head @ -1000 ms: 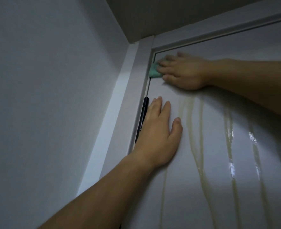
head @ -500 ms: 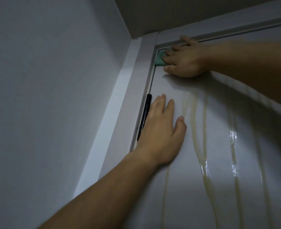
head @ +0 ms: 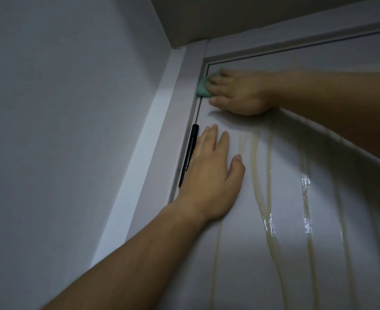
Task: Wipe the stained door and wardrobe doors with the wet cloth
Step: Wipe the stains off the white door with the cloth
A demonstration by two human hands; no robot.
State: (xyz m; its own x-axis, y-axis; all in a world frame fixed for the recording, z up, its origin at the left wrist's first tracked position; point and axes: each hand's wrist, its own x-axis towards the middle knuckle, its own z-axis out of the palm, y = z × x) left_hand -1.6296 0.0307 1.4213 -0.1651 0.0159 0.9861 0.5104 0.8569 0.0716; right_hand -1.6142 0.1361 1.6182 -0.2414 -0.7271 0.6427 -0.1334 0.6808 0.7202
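Right hand [head: 240, 92], fingers flat on the crumpled green wet cloth [head: 203, 88], has dropped back to just above the black hinge [head: 190, 151]; yellowish drip streaks [head: 258, 175] right of it remain on the glossy white door [head: 352, 220].

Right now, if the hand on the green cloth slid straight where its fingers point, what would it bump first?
The white door frame; the green cloth under the right hand looks right against it.
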